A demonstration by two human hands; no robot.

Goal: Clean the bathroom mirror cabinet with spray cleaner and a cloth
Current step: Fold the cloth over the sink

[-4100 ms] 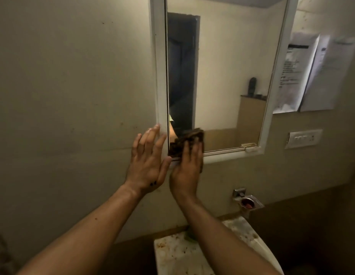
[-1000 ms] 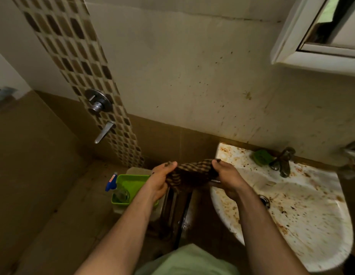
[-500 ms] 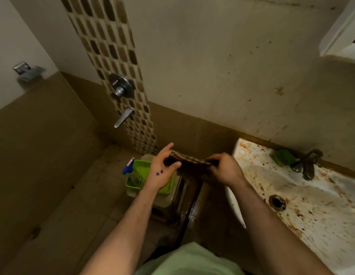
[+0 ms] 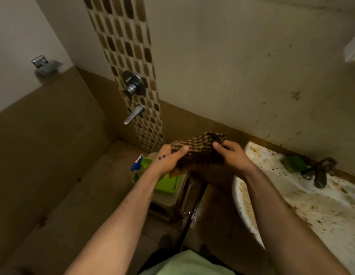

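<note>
A dark checked cloth [image 4: 200, 153] is held between both hands in front of me, left of the sink. My left hand [image 4: 168, 159] grips its left edge with thumb on top. My right hand [image 4: 230, 155] pinches its right side. Below the left hand a spray bottle with a blue trigger [image 4: 136, 164] stands in a green tray [image 4: 166, 185] on a low stool. Only a white corner of the mirror cabinet [image 4: 353, 50] shows at the upper right edge.
A stained white sink [image 4: 311, 207] with a dark tap [image 4: 319, 171] and a green object [image 4: 293, 164] sits at the right. A chrome shower valve [image 4: 133, 84] and lever [image 4: 133, 115] are on the mosaic tile strip. A metal holder [image 4: 41, 62] hangs on the left wall.
Earlier my right hand pressed the cloth to the mirror's lower corner. Since then my view turned down and left, and both hands hold the cloth and have now lifted and spread it.
</note>
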